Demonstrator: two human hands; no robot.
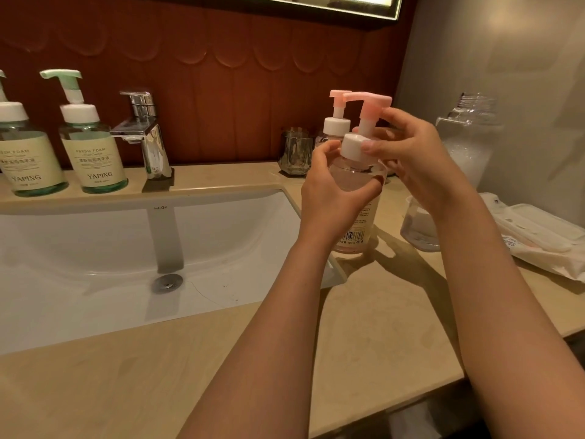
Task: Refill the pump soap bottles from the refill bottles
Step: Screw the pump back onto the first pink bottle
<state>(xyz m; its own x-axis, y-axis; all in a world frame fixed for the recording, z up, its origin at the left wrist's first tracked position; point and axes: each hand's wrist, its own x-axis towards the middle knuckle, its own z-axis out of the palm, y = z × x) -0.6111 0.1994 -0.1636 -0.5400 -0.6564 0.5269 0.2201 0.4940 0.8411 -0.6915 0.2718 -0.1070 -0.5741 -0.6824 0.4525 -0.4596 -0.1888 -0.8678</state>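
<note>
A clear pump bottle [359, 217] with a pink pump head [368, 101] and white collar stands on the counter right of the sink. My left hand [332, 188] wraps around its body. My right hand [411, 153] grips the white collar with thumb and fingers. A second pink-pump bottle [336, 122] stands just behind it, mostly hidden. Two green-pump bottles [91, 147] [25, 153] labelled YAPING stand at the far left beside the tap. A clear plastic cup [418, 226] sits behind my right forearm.
A white sink [126, 248] with a chrome tap [148, 134] lies left of the hands. A dark glass tumbler [294, 152] stands at the back. A clear foamy container [468, 147] stands by the right wall, and a wipes pack [544, 236] lies at the right.
</note>
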